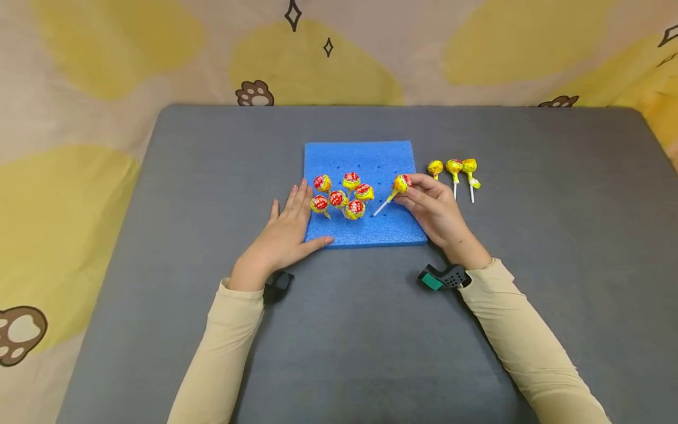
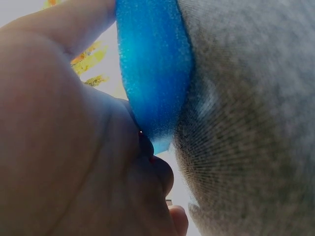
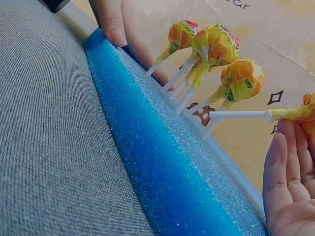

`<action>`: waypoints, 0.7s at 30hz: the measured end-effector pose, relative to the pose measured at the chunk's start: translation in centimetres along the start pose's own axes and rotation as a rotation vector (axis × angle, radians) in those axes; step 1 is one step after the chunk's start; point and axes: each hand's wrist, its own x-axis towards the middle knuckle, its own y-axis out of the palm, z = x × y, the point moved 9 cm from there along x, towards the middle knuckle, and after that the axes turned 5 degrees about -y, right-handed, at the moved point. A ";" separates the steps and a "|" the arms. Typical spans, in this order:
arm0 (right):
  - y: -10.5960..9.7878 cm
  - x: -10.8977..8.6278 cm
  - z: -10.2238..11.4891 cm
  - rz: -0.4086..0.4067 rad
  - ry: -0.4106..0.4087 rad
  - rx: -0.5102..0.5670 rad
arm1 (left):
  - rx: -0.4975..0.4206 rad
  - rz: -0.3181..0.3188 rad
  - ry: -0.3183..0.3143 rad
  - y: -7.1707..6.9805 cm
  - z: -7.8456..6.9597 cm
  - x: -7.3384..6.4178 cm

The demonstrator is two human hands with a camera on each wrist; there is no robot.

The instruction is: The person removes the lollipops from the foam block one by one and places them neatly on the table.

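A blue foam board [image 1: 365, 234] with rows of small holes lies flat on the table. Several lollipops [image 1: 355, 209] in yellow and red wrappers stand in its left half on their sticks. My left hand [image 1: 283, 235] rests along the board's left edge, fingers extended and thumb on the front corner. My right hand [image 1: 436, 215] pinches another lollipop [image 1: 401, 183] by its wrapped head over the right half. Its white stick slants down to the left, and in the right wrist view the bare stick [image 3: 238, 114] shows clear of the foam.
Right of the board, beyond the right hand, 3 more lollipops [image 1: 454, 166] lie on the grey table [image 1: 349, 341]. A patterned yellow and cream cloth [image 1: 159, 53] hangs behind the table. Each wrist wears a small dark device [image 1: 445, 277].
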 end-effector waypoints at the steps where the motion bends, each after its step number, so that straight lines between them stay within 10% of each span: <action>1: -0.1 0.0 0.0 -0.006 0.002 0.001 | 0.000 0.002 -0.002 0.0 0.1 0.0; 21: -0.1 -0.1 1.3 -0.042 -0.043 0.005 | 0.000 -0.006 0.006 0.0 0.1 0.2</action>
